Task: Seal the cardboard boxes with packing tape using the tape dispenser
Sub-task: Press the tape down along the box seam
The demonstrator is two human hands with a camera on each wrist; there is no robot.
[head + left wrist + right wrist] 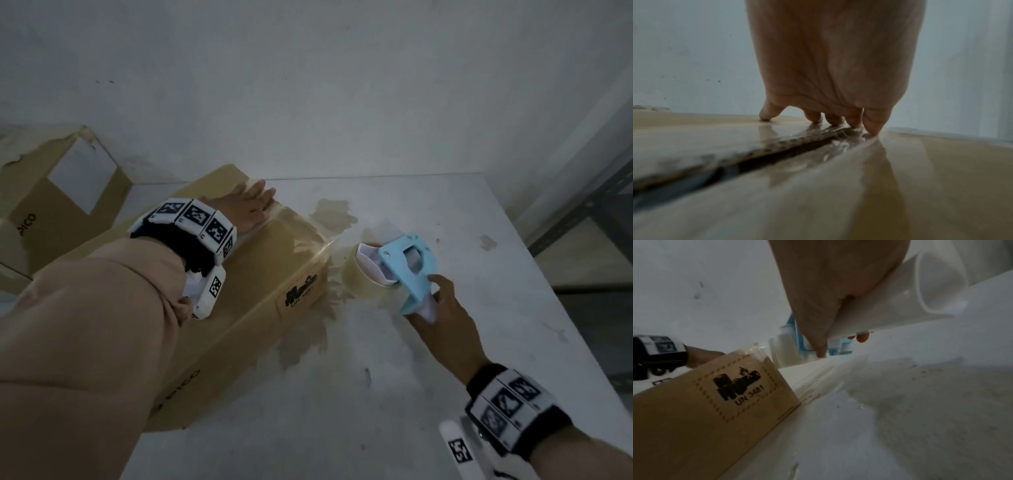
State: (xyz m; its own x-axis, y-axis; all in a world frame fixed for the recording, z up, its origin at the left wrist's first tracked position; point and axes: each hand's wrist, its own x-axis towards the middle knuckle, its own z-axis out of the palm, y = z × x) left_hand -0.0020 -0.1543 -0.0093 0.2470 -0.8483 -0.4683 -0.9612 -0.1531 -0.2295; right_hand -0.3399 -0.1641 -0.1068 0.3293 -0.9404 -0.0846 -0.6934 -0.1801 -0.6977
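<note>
A brown cardboard box [260,287] lies on the white table [428,377], its top seam covered with clear tape [818,146]. My left hand [248,205] lies flat on the box's far top end, fingers straight and spread, pressing the tape. The left wrist view shows the fingertips [872,128] on the glossy tape over the dark seam. My right hand [436,308] grips the white handle [900,301] of a light-blue tape dispenser [404,267], held just right of the box's end with its tape roll [371,265] towards the box.
A second cardboard box [58,205] with a white label stands at the back left against the wall. Tape remnants and stains mark the table around the box's right end. A metal shelf frame [589,205] stands to the right of the table.
</note>
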